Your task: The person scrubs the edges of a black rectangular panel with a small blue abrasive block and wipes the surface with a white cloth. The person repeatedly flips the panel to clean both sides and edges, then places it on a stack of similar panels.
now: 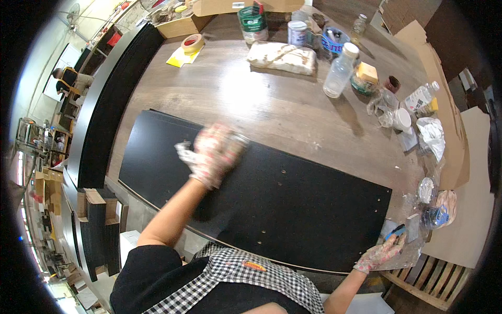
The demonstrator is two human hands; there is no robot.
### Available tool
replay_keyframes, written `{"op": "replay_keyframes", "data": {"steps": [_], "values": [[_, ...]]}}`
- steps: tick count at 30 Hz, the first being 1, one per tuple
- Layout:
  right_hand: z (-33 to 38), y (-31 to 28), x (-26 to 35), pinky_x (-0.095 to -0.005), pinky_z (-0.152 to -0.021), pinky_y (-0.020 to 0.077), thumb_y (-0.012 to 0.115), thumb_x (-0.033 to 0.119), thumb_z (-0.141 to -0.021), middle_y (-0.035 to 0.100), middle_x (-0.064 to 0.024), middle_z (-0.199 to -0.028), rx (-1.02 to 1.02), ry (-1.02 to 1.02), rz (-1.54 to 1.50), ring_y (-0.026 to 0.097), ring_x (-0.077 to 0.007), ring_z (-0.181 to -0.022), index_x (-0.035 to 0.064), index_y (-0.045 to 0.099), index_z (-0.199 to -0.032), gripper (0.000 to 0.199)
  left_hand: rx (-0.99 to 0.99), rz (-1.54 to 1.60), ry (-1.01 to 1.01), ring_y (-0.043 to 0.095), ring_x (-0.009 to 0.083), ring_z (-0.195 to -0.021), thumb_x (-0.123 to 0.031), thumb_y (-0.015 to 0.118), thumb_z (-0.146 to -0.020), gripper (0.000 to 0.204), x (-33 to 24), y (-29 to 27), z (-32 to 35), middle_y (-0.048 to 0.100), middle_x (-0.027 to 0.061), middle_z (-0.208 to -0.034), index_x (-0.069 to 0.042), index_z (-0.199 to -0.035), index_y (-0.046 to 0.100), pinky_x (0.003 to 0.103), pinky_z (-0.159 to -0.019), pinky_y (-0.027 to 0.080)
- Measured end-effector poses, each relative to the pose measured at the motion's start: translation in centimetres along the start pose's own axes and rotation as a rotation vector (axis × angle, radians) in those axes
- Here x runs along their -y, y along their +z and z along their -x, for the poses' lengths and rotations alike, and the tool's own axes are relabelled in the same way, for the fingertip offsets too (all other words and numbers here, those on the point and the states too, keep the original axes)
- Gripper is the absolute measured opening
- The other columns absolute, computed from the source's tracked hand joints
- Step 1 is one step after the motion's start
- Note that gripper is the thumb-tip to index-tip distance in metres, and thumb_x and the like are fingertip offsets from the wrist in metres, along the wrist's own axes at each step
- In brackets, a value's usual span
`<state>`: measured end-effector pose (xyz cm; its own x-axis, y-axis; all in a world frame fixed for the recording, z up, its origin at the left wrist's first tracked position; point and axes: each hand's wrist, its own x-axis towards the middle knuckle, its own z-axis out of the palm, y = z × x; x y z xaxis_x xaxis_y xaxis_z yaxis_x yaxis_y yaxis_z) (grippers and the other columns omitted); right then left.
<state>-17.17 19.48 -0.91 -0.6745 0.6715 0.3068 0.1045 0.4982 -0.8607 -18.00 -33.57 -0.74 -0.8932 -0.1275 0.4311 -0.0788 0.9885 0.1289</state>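
A black board (308,209) with small drilled holes lies across the table before me, a second edge showing beneath its far left corner. My left hand (212,157), in a pink-patterned white glove, is closed over the board's left half and smeared by motion. From its left side sticks out a white cloth (184,152); something greyish at its right side is too blurred to name. My right hand (380,255), gloved alike, is at the board's near right corner. Its fingers are closed around a small blue-and-black tool (396,232), partly hidden.
Behind the board stand a clear squeeze bottle (341,70), a folded white cloth (282,57), jars and cups. A tape roll (192,44) lies at the far left. Long black panels (104,110) line the left; cardboard (439,104) borders the right. Another person (70,81) is in the distance.
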Motion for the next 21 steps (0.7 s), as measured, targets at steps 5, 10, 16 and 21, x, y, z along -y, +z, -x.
{"op": "replay_keyframes", "data": {"steps": [5, 10, 16, 21], "values": [[-0.2, 0.5, 0.0, -0.0440, -0.114, 0.0349, 0.053, 0.027, -0.104, 0.045, -0.0246, -0.148, 0.003, -0.048, 0.036, 0.045, -0.0334, -0.136, -0.0085, 0.046, -0.142, 0.053, -0.193, -0.048, -0.503, 0.057, 0.0307, -0.126, -0.031, 0.062, -0.097, 0.036, 29.8, -3.2, 6.1, 0.063, 0.0148, -0.133, -0.008, -0.126, 0.065, 0.039, -0.111, 0.042], [-0.3, 0.0, -0.6, -0.0433, -0.114, 0.0363, 0.058, 0.029, -0.102, 0.052, -0.0236, -0.144, -0.018, -0.108, 0.230, 0.049, -0.0330, -0.132, -0.0046, 0.051, -0.139, 0.050, -0.408, 0.333, -0.910, 0.065, 0.0222, -0.112, -0.026, 0.059, -0.100, 0.027, 40.9, -9.8, 8.3, 0.069, 0.0084, -0.119, -0.006, -0.118, 0.065, 0.033, -0.093, 0.053], [-0.3, 1.1, -1.0, -0.0402, -0.114, 0.0362, 0.057, 0.021, -0.103, 0.052, -0.0208, -0.144, -0.078, -0.050, 0.059, 0.049, -0.0301, -0.133, -0.0049, 0.046, -0.143, 0.050, -0.006, 0.546, -0.378, 0.051, 0.0275, -0.134, -0.020, 0.068, -0.096, 0.051, 20.3, -6.1, 1.6, 0.049, 0.0151, -0.148, -0.012, -0.143, 0.052, 0.044, -0.111, 0.047], [-0.1, 1.0, -1.1, -0.0362, -0.109, 0.0419, 0.059, 0.012, -0.101, 0.056, -0.0125, -0.139, -0.071, 0.099, -0.441, 0.054, -0.0222, -0.126, -0.0017, 0.048, -0.142, 0.044, 0.300, 0.181, 0.328, 0.041, 0.0342, -0.141, -0.023, 0.078, -0.079, 0.062, -2.5, -3.1, 1.9, 0.050, 0.0126, -0.150, -0.012, -0.137, 0.060, 0.048, -0.117, 0.030]]}}
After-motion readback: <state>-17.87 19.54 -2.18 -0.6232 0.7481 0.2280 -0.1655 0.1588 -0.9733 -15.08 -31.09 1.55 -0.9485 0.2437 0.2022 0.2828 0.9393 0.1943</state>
